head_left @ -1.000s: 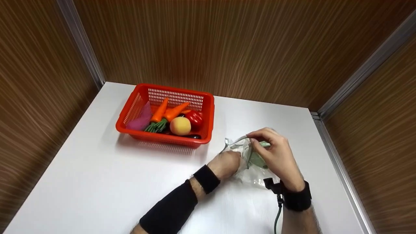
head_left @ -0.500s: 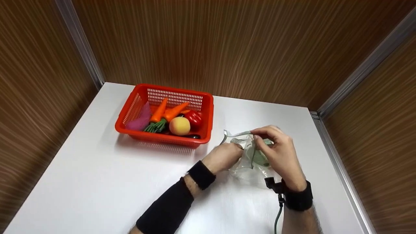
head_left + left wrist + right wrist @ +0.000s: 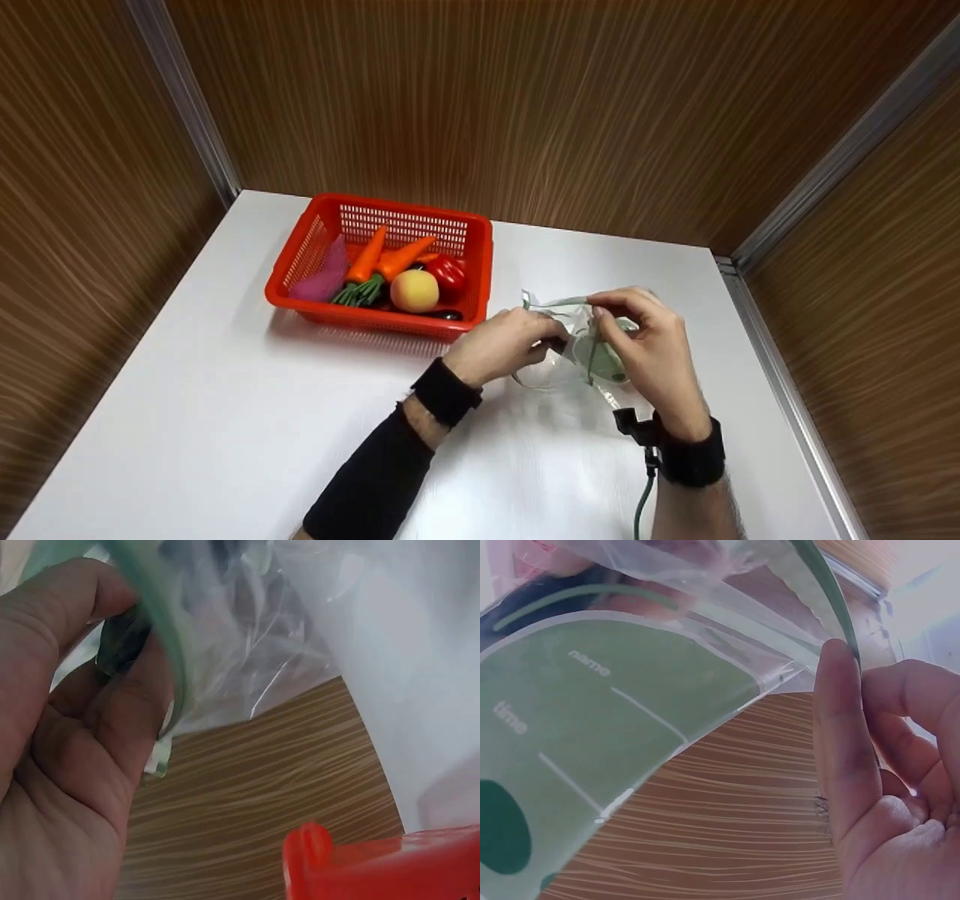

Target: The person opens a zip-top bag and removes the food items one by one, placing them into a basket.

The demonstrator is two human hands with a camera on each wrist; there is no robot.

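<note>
A clear zip bag with a green printed label stands with its mouth spread on the right of the table. My right hand pinches the green zip edge between thumb and index finger, as the right wrist view also shows at the fingertips. At the mouth, my left hand has its fingers curled round the dark greenish end of what looks like an eggplant. Its dark body shows blurred through the plastic in both wrist views, mostly covered by hand and bag.
Left of the bag sits a red basket with two carrots, a peach, a red bell pepper, a purple item and a dark glossy item. Wood-grain panels wall the white table.
My left hand has drawn back up and left from inside the bag to its mouth, showing a dark end at the fingers. My right hand has shifted slightly right with the bag's edge.
</note>
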